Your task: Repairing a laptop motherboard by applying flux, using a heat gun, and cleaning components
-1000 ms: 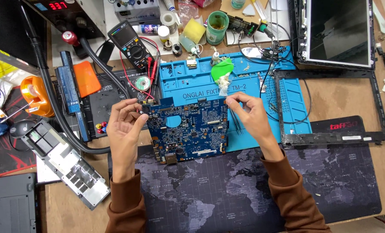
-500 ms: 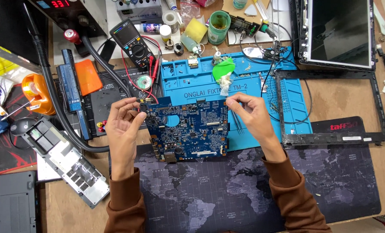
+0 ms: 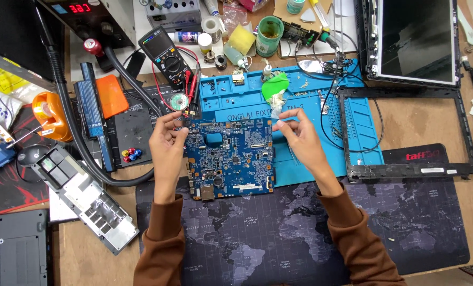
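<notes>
A blue laptop circuit board [image 3: 231, 159] lies partly on a blue silicone work mat [image 3: 305, 159] and partly on a dark world-map desk mat [image 3: 300, 233]. My left hand [image 3: 167, 140] grips the board's upper left corner, next to red and black probe leads. The thumb and forefinger of my right hand [image 3: 298, 139] pinch at the board's upper right corner. Just above those fingertips lie a crumpled white tissue [image 3: 277, 101] and a green plastic piece [image 3: 275, 85]. Both arms wear brown sleeves.
A multimeter [image 3: 165, 50] and a power supply with a red display [image 3: 80, 9] stand at the back left. A laptop screen [image 3: 416, 39] and its black bezel frame [image 3: 406, 169] lie at the right. A battery [image 3: 90, 100], a black hose [image 3: 82, 153] and a silver panel [image 3: 85, 193] lie at the left.
Both hands stay at the board's top corners. My left hand has closed in a little on the upper left corner; the board has hardly moved.
</notes>
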